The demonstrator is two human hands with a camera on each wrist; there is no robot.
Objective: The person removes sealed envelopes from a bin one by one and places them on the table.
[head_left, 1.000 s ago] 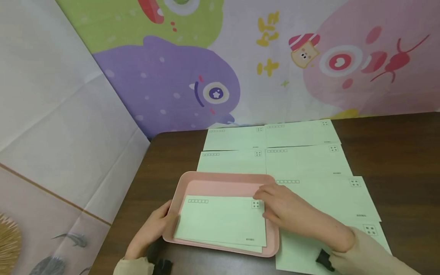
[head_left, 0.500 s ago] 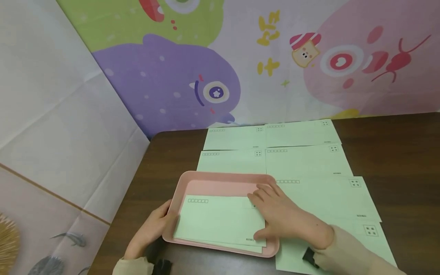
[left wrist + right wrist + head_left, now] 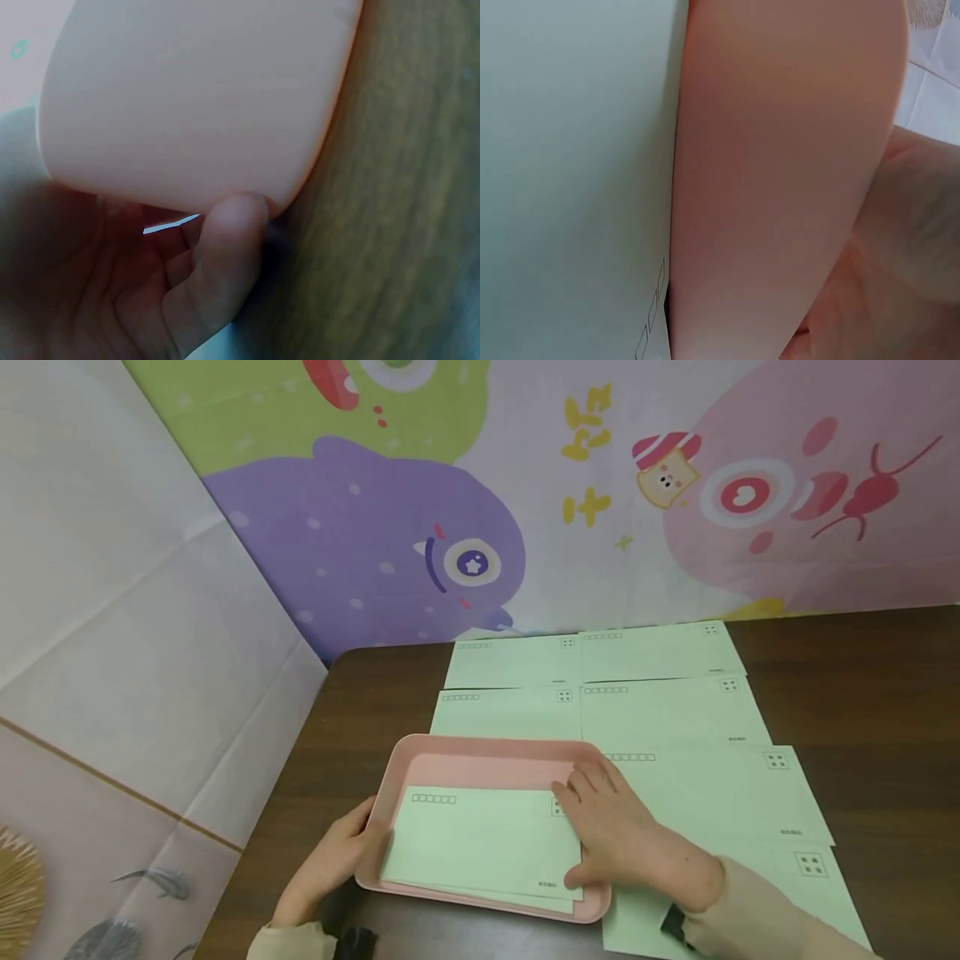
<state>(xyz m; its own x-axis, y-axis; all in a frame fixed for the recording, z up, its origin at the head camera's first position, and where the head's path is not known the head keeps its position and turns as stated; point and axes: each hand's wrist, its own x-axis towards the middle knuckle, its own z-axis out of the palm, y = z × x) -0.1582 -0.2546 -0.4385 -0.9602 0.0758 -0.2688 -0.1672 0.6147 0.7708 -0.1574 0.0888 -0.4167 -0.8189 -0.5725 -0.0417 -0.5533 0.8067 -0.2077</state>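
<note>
A pink tray (image 3: 480, 768) stands on the table with a small stack of pale green envelopes (image 3: 480, 843) in it. My left hand (image 3: 330, 856) grips the tray's left end; in the left wrist view the thumb (image 3: 229, 232) presses its outer wall. Over the tray's right end lies my right hand (image 3: 611, 827), fingers spread and thumb on or near the top envelope's lower right corner. Whether the right fingertips touch the paper cannot be told. In the right wrist view an envelope (image 3: 570, 165) lies beside bare pink tray surface, with part of a hand along the rim.
Several more pale green envelopes (image 3: 675, 710) lie in rows on the dark wooden table (image 3: 862, 718), behind and to the right of the tray. A cartoon-printed cloth (image 3: 585, 527) hangs behind the table. White patterned sheeting (image 3: 150, 610) covers the left side.
My right hand has shifted from the envelope's upper right corner toward its right edge, with its fingers spreading and its thumb moving nearer the front. My left hand and the tray have stayed put.
</note>
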